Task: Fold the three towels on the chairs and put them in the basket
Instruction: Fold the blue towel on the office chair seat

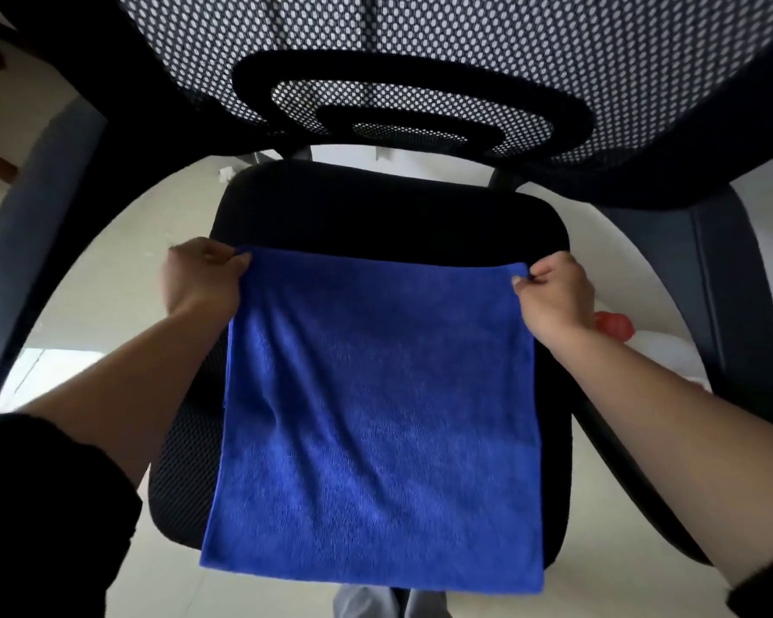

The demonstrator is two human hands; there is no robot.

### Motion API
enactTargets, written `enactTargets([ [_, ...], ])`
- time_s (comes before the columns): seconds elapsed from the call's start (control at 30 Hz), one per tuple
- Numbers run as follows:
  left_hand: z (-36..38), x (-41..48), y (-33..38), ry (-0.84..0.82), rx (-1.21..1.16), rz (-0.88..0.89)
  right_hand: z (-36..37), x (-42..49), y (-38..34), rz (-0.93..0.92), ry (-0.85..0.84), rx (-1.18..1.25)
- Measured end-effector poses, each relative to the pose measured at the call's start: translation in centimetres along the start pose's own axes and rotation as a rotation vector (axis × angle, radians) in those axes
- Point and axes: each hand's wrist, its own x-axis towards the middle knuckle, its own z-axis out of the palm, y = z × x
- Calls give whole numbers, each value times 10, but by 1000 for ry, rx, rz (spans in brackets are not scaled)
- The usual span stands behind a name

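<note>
A blue towel (376,417) lies spread flat over the black seat of an office chair (376,207), its near edge hanging past the seat's front. My left hand (199,278) pinches the towel's far left corner. My right hand (554,292) pinches the far right corner. The far edge is stretched straight between the two hands. No basket or other towels show in this view.
The chair's mesh backrest (465,51) rises close ahead, with armrests curving down at left (27,243) and right (732,305). A red object (612,325) lies on the pale floor beyond the right arm. Pale tiled floor surrounds the chair.
</note>
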Motion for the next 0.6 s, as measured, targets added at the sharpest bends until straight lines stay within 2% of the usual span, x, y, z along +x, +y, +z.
enactTargets([
  [0.13,-2,-2,-10,-66,-40,-83,-5,0,-5,110,-82,40],
  [0.27,-8,4,-12,-237,-53,-150,-14,-1,-12,277,-238,154],
  [0.37,-15,5,-10,-316,-37,-183,-19,-3,-16,287,-281,132],
  [0.53,-23,4,4,-182,-61,-133,-32,3,-24,348,-195,222],
  [0.6,-21,8,11,-179,-193,-147,-31,9,-27,395,-192,322],
])
